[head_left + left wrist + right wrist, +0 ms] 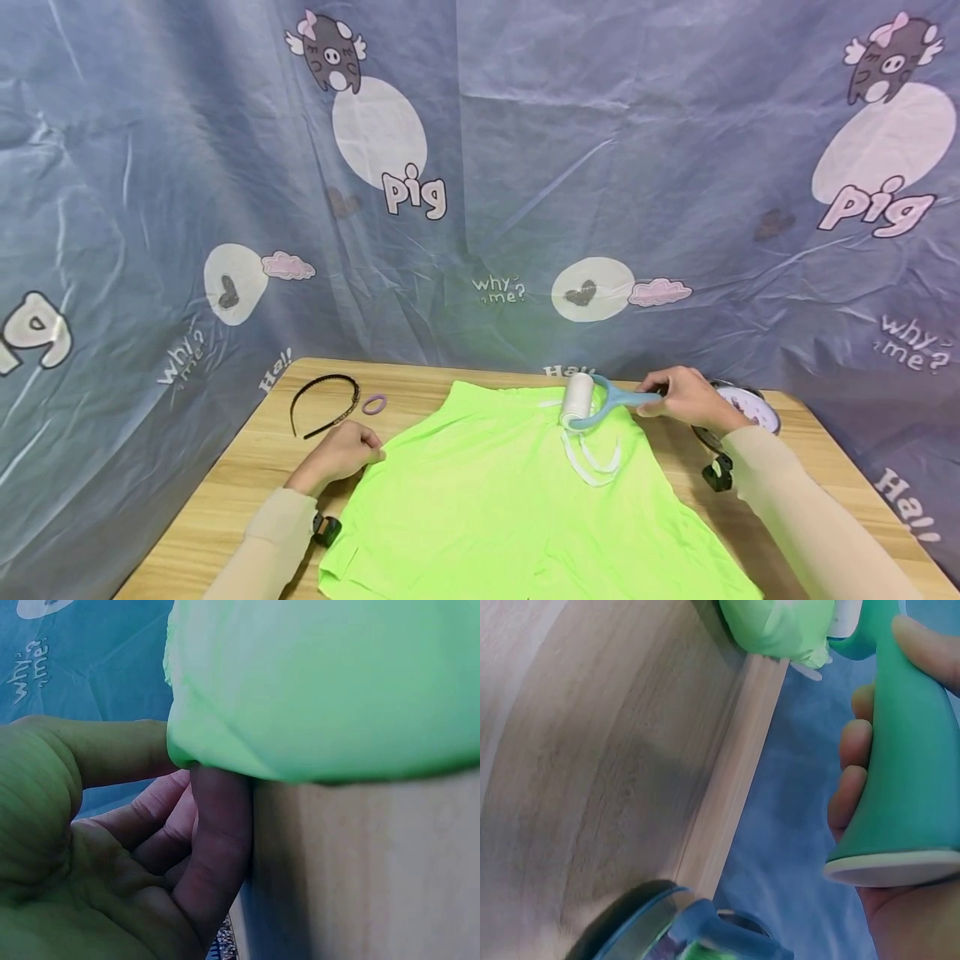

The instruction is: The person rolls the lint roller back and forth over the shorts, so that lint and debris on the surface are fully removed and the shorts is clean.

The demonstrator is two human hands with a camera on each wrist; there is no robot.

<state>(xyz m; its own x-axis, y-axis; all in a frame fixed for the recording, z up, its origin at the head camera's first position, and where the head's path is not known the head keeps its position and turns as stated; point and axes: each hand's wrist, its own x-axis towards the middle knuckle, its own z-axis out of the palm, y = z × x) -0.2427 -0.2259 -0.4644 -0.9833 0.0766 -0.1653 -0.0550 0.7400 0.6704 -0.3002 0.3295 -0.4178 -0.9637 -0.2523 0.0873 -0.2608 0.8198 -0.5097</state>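
Observation:
Bright green shorts lie spread over the wooden table, their white drawstring loose on the front. My left hand pinches the left side edge of the shorts between thumb and forefinger; in the left wrist view the cloth folds over that fingertip. My right hand grips the blue handle of a lint roller. Its white roll is at the waistband, just above the drawstring. In the right wrist view the fingers curl round the handle, its flared end facing the camera.
A black headband and a purple hair tie lie at the back left of the table. Behind my right wrist is a round, white-faced object at the back right. A blue printed curtain hangs behind the table.

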